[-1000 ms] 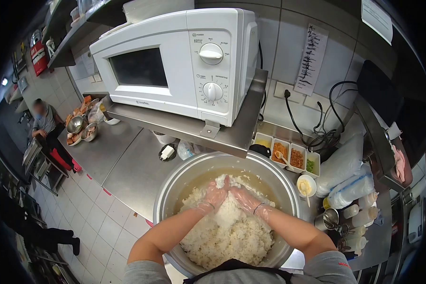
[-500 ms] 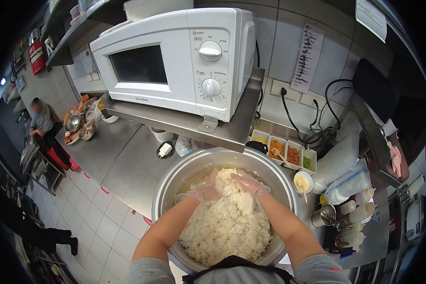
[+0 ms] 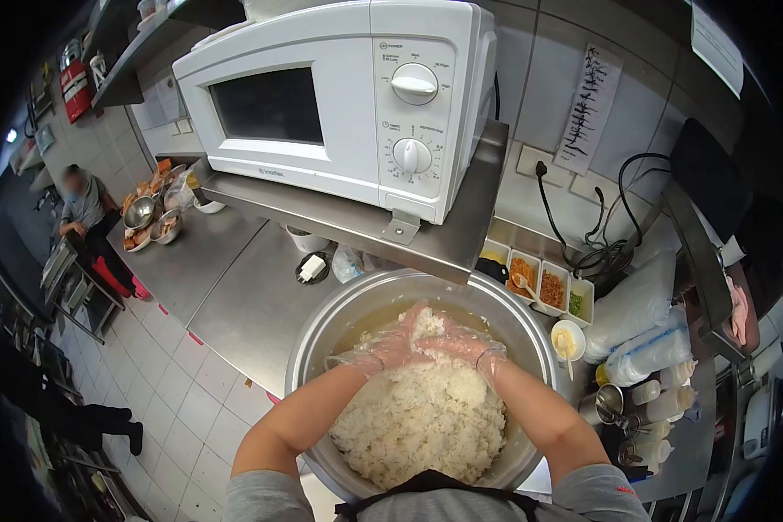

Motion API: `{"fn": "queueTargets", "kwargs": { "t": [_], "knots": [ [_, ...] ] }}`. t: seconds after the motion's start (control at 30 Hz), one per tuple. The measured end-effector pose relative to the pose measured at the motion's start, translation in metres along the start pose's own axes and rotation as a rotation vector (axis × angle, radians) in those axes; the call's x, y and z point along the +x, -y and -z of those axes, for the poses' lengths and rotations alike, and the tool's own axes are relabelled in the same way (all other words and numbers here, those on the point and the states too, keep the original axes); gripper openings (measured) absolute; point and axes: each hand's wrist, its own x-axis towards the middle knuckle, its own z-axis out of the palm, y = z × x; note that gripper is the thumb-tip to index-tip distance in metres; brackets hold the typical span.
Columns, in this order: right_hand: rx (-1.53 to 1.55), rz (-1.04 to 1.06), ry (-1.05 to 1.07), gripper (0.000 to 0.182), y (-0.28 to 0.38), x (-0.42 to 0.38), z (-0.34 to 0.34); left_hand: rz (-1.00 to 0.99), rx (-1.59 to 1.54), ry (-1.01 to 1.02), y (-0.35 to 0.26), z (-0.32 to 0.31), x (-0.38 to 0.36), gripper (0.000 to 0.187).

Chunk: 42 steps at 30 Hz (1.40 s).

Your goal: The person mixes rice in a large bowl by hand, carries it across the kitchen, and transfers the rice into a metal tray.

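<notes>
A wide metal bowl stands on the steel counter, holding a big heap of white rice with some liquid along its far side. Both hands wear clear plastic gloves and are at the far part of the heap. My left hand is curved round the rice from the left, my right hand from the right. Their fingertips come near each other with a clump of rice between them. Some fingers are partly covered by rice.
A microwave sits on a metal shelf beyond the bowl. Right of it are topping containers, a small bowl with a spoon and squeeze bottles. A seated person is at far left, another person's dark-clad legs below.
My hands have come closer together around the rice and their fingers show more clearly. The whole view has shifted slightly, with the microwave now nearer the top.
</notes>
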Motion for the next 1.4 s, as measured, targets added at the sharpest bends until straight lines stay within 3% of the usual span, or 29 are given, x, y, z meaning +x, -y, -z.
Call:
{"fn": "queueTargets", "kwargs": {
  "t": [0.17,0.27,0.37,0.47,0.6,0.67,0.73,0.8,0.83,0.9,1.0,1.07,1.1,1.13,1.23,1.27,1.4],
  "knots": [
    [0.246,-0.065,-0.103,0.102,0.000,0.001,-0.002,0.041,0.018,-0.062,-0.021,0.011,-0.004,0.089],
    [0.345,-0.286,0.044,0.088,0.024,-0.016,0.006,0.022,0.075,-0.153,-0.019,0.006,-0.003,0.080],
    [0.535,-0.121,-0.125,0.078,0.035,-0.031,-0.010,-0.056,0.124,-0.300,-0.022,0.001,-0.005,0.067],
    [0.648,-0.191,-0.120,0.069,0.045,-0.036,-0.011,-0.129,0.036,-0.383,-0.026,0.004,-0.008,0.054],
    [0.910,0.058,-0.089,0.047,0.013,-0.014,-0.020,-0.131,-0.226,-0.446,0.000,-0.010,0.011,0.041],
    [1.013,0.118,-0.068,0.034,0.022,-0.016,-0.026,-0.062,-0.256,-0.467,-0.035,0.003,-0.007,0.033],
    [0.789,0.326,-0.148,0.033,-0.015,0.006,-0.027,-0.292,-1.101,-0.517,0.022,-0.027,0.026,0.031],
    [0.264,0.681,-0.225,0.036,-0.016,0.000,-0.020,-0.274,-1.212,-0.546,0.032,-0.034,0.025,0.033],
    [0.040,0.849,-0.318,0.038,-0.015,-0.003,-0.017,-0.134,-0.901,-0.560,0.006,-0.021,0.007,0.035],
    [0.504,0.201,-0.115,0.047,-0.018,-0.006,-0.017,0.146,-0.276,-0.543,-0.044,0.002,-0.031,0.040],
    [0.255,0.000,0.128,0.060,0.010,-0.020,-0.001,0.046,-0.372,-0.618,-0.063,0.001,-0.064,0.044],
    [0.010,0.177,0.155,0.070,0.015,-0.017,-0.004,0.079,-0.337,-0.423,-0.034,-0.002,-0.069,0.048],
    [-0.083,0.156,0.182,0.078,0.011,-0.010,-0.004,0.094,-0.318,-0.326,-0.023,-0.001,-0.073,0.051],
    [-0.177,0.137,0.210,0.086,0.007,-0.003,-0.005,0.297,-0.021,-0.030,-0.099,0.042,-0.103,0.068],
    [-0.293,-0.007,0.224,0.095,-0.009,0.014,-0.024,0.345,0.522,0.424,-0.105,0.054,-0.104,0.081],
    [-0.414,0.002,0.244,0.102,-0.011,0.018,-0.031,0.360,0.568,0.443,-0.110,0.059,-0.110,0.082],
    [-0.865,0.189,0.475,0.097,0.054,-0.058,-0.067,0.342,0.463,0.206,-0.095,0.079,-0.095,0.078]
  ]
}}
